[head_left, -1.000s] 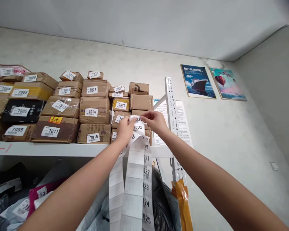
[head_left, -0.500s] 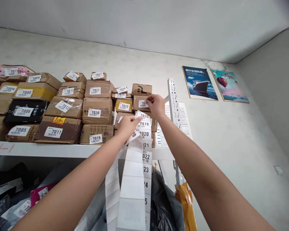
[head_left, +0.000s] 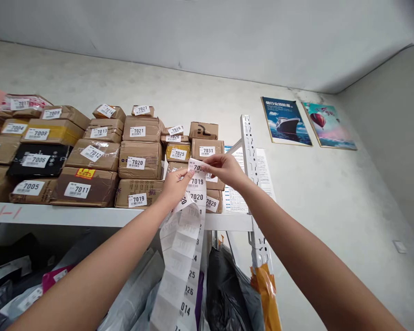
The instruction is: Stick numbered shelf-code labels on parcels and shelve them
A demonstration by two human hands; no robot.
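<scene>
My left hand (head_left: 175, 185) is closed on the top of a long strip of numbered labels (head_left: 197, 197), which hangs down in folds below the shelf. My right hand (head_left: 224, 171) pinches the top label (head_left: 197, 165) of that strip at its right end; the number there is partly covered by fingers. Just behind, a cardboard box (head_left: 197, 148) carries a flat label (head_left: 207, 151) reading 7031. Above it lies a smaller box (head_left: 203, 130) with a black mark and no number label in sight. The box behind my right fingers is partly hidden.
Stacked, numbered boxes (head_left: 140, 159) fill the white shelf (head_left: 89, 216) to the left. A perforated metal post (head_left: 250, 151) rises at the shelf's right end. Dark plastic bags (head_left: 224, 285) and grey parcels sit below. Posters (head_left: 286, 120) hang on the wall.
My right hand has moved down and left from the 7031 label to the strip's top label. The strip has shifted slightly left, and its hanging folds have swung.
</scene>
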